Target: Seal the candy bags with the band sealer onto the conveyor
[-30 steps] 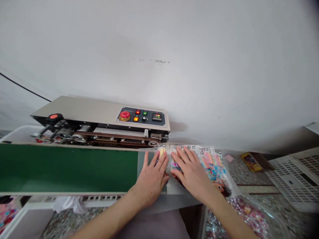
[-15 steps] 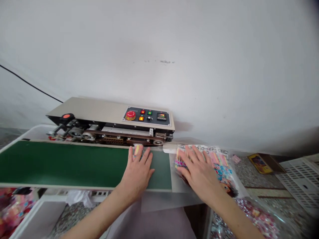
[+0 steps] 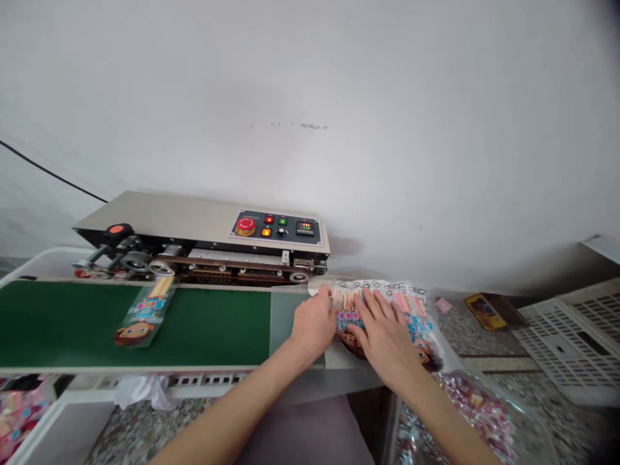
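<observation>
Shifted right over flat green belt (image 3: 217, 323), my left hand (image 3: 312, 325) is curling beside clear cartoon-printed plastic packets (image 3: 347, 316), hold unclear; right hand (image 3: 385, 332) is lying spread on them.

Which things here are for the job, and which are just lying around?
For the job:
flat, clear, colourfully printed packets under the right hand
one similar packet on the flat green belt
long beige metal machine

Probably just lying around:
white slatted plastic crate
small yellow-and-brown box
little pink scrap
</observation>
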Motion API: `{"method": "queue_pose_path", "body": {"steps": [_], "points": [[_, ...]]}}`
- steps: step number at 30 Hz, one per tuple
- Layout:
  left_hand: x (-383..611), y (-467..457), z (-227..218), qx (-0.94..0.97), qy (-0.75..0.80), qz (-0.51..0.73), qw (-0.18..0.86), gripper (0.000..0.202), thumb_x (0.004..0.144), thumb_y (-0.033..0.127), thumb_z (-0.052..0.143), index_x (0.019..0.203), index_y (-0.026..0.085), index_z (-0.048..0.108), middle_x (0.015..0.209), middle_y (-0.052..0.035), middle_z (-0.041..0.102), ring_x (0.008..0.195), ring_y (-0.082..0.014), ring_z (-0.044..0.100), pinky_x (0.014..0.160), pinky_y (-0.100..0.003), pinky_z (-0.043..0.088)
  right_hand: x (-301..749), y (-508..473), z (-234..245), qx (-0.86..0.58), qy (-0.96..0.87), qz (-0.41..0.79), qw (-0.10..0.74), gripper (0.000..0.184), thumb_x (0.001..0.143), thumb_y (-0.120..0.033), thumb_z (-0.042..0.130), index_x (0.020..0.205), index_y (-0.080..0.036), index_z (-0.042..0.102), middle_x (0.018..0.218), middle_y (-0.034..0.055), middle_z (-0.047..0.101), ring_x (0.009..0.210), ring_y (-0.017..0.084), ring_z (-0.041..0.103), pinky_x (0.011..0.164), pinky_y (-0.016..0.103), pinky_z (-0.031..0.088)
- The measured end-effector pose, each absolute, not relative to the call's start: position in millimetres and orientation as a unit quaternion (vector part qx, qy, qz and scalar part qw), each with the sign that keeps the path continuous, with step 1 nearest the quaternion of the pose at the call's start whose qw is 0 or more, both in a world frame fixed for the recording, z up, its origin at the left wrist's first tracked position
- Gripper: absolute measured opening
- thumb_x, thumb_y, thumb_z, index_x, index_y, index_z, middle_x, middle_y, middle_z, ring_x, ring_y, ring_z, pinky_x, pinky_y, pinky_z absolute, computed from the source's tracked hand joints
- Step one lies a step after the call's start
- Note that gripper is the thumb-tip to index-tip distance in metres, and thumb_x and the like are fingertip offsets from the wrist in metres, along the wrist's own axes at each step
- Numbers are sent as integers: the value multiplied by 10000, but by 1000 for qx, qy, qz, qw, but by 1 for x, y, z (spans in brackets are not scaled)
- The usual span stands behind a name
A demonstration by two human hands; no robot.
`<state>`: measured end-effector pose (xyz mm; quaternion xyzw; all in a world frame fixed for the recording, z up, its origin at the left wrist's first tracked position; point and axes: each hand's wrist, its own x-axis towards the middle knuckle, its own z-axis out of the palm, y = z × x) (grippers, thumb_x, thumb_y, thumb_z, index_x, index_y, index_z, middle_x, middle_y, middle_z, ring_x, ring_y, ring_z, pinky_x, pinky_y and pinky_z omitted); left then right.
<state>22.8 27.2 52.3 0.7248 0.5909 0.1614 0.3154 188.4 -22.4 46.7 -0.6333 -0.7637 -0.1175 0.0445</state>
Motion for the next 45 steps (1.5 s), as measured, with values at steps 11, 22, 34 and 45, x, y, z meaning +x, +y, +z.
{"method": "queue_pose_path", "body": {"steps": [11, 22, 34, 45], "points": [[-2, 27, 45, 721, 580, 217, 311, 178, 885, 122, 517, 941, 239, 638, 861, -14, 720, 818, -196, 676, 675, -256, 398, 173, -23, 59, -624, -772, -111, 43, 425, 971, -361, 526, 1360, -205, 599, 1494, 138, 518, 1414, 399, 391, 1128, 640, 285], [-14, 25, 44, 725, 617, 169, 255, 227, 892, 115, 471, 963, 229, 654, 948, -51, 750, 896, -233, 710, 736, -296, 450, 152, -15, 65, -605, -790, -95, 40, 360, 985, -326, 503, 1284, -198, 655, 1437, 104, 582, 1370, 381, 439, 1137, 629, 284], [-25, 27, 47, 717, 658, 111, 202, 207, 918, 165, 475, 947, 211, 674, 905, -70, 761, 891, -253, 727, 747, -322, 490, 148, -20, 51, -599, -799, -47, 25, 455, 982, -372, 530, 1407, -214, 562, 1498, 77, 525, 1386, 351, 435, 1153, 612, 292], [-70, 1, 68, 749, 650, 130, 12, 283, 1007, 239, 417, 1068, 201, 690, 1091, -96, 681, 982, -257, 662, 808, -359, 516, 152, -22, 62, -597, -797, -84, 31, 442, 985, -410, 520, 1369, -203, 596, 1468, 104, 553, 1371, 370, 447, 1137, 627, 293]]}}
